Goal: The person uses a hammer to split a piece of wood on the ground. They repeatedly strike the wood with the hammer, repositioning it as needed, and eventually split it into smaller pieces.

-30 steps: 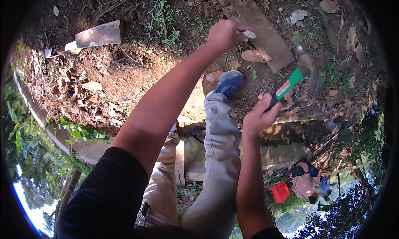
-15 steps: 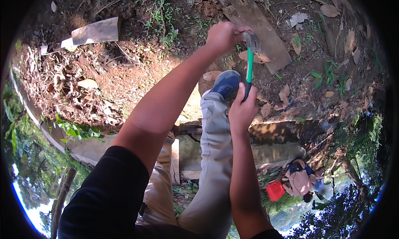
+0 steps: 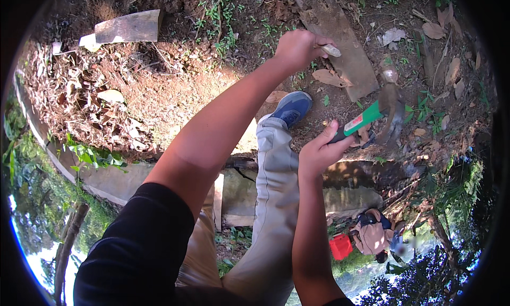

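Holding a hammer [image 3: 363,118] above the soil [image 3: 333,113] in the right hand [image 3: 321,153], with fingers closed around it; clasping a stick [image 3: 331,51] near the plank [image 3: 351,56] with curled fingers of the left hand [image 3: 298,48].

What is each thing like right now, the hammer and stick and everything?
Pale stick: held, one end poking out
Hammer: held, head apart from the stick
Left grip: closed around the stick
Right grip: closed around the hammer
Plank: lying on the soil
Blue shoe: worn
Red container: open or shut, can't tell
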Available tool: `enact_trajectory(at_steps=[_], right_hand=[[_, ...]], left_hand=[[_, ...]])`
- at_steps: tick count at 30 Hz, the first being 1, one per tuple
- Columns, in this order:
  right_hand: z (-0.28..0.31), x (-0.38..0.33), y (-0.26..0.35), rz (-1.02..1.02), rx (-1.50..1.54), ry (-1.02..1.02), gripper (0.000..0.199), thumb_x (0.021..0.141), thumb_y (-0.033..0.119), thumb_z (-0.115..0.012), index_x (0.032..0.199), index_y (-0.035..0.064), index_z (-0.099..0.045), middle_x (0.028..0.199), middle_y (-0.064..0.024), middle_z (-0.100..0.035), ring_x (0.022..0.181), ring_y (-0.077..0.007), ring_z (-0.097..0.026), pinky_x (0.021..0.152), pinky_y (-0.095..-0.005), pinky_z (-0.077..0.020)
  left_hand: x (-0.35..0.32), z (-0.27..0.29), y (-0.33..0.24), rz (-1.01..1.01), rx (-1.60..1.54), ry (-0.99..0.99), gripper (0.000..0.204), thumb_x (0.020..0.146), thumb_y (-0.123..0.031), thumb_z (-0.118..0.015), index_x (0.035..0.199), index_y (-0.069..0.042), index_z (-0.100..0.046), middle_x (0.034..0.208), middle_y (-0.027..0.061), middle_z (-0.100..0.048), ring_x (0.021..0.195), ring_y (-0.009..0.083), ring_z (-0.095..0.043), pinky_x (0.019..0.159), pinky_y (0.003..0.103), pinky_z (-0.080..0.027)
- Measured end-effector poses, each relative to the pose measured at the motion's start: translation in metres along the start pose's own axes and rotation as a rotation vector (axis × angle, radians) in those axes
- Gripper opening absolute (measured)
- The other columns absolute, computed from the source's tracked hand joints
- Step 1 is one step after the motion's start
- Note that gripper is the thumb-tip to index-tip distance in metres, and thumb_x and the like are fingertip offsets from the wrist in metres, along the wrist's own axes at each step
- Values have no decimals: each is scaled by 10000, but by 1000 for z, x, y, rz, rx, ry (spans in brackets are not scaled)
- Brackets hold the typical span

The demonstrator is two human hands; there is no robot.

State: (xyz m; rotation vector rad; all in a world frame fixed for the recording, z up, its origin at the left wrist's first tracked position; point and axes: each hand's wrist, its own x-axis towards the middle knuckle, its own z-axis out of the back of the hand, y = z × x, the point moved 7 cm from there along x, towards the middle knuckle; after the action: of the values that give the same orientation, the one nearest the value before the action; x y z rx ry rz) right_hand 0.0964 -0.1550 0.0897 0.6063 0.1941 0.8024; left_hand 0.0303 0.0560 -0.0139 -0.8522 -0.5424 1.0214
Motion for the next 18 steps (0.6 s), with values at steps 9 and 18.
enact_trajectory(at_steps=[9,18], right_hand=[[17,3,6,35,138,-126,234,1037,252,-543,1005,30,-476,751,-174,-619,648,-378,-650,531,-442,-459],[13,0,20,178,179,-132,246,1036,198,-549,972,-27,-472,697,-145,-567,580,-309,-621,508,-408,-429]], left_hand=[[-1,-1,-5,0,34,17,340,786,-349,-791,1121,-393,-747,823,35,-741,720,262,-708,639,400,-550],[-8,-22,-7,-99,92,88,340,820,-299,-759,1152,-368,-739,925,43,-748,860,269,-706,751,415,-568]])
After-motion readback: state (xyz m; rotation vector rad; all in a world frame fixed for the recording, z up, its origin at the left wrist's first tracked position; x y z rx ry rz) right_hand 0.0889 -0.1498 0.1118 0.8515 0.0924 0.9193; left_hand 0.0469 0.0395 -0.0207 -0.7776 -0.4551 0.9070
